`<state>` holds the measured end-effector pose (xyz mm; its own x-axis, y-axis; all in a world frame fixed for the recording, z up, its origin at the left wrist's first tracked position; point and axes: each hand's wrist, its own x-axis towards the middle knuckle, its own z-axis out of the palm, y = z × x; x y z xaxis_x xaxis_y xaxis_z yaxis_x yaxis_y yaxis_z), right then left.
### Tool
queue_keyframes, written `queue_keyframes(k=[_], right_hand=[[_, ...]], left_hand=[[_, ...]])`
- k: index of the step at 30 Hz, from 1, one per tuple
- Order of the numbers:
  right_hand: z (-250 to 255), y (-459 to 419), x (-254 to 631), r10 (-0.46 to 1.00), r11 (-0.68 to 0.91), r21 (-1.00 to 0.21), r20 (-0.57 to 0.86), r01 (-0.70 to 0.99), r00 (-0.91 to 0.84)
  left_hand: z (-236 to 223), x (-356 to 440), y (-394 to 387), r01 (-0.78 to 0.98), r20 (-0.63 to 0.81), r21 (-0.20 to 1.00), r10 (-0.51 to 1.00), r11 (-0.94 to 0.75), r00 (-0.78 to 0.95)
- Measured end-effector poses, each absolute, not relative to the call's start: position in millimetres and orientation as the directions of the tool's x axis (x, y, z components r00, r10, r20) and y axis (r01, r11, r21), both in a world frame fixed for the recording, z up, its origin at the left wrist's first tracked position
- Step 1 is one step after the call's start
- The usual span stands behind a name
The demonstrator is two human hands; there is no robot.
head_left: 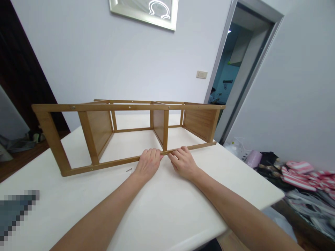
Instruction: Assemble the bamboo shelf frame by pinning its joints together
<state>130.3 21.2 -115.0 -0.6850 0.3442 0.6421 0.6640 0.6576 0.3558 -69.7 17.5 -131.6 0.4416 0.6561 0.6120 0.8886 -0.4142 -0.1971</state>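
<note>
A brown wooden shelf rack [112, 162] lies on its side across the white table [167, 216], its slatless panels standing upright between the rails. My left hand [149, 164] is wrapped over the rack's near lower rail, just left of the middle joint. Right of that joint, my right hand [183, 163] has curled fingers on the same rail, thumb and fingertips close to the joint. Whether a small fastener is between those right fingertips is hidden. One loose screw [129, 169] rests on the table by my left wrist.
A light switch [201, 74] and a framed picture [143, 14] are on the wall behind. An open doorway [232, 66] is at right. Striped cloth [300, 176] and a pinkish container [253, 159] lie beyond the table's right edge. A pixelated dark patch covers the lower left.
</note>
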Motion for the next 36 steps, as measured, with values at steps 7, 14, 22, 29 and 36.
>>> queue_keyframes(k=[7, 14, 22, 29, 36], right_hand=[[-110.7, 22.2, 131.7, 0.317, 0.651, 0.419, 0.607, 0.632, -0.729], [-112.0, 21.9, 128.9, 0.357, 0.643, 0.354, 0.647, 0.68, -0.674], [-109.9, 19.0, 130.9, 0.349, 0.565, 0.4, 0.676, 0.721, -0.649], [-107.5, 15.3, 128.1, 0.344, 0.56, 0.417, 0.669, 0.716, -0.659], [-108.9, 14.7, 129.0, 0.347, 0.495, 0.494, 0.641, 0.715, -0.684]], left_hand=[[-131.9, -70.0, 17.4, 0.885, 0.616, -0.183, 0.651, -0.429, 0.443], [-130.8, -70.7, 17.6, 0.883, 0.614, -0.143, 0.66, -0.448, 0.434], [-131.4, -71.2, 18.5, 0.882, 0.622, -0.137, 0.654, -0.451, 0.431], [-130.0, -69.9, 17.2, 0.885, 0.61, -0.142, 0.665, -0.443, 0.43], [-132.1, -70.3, 19.2, 0.883, 0.605, -0.143, 0.666, -0.447, 0.435]])
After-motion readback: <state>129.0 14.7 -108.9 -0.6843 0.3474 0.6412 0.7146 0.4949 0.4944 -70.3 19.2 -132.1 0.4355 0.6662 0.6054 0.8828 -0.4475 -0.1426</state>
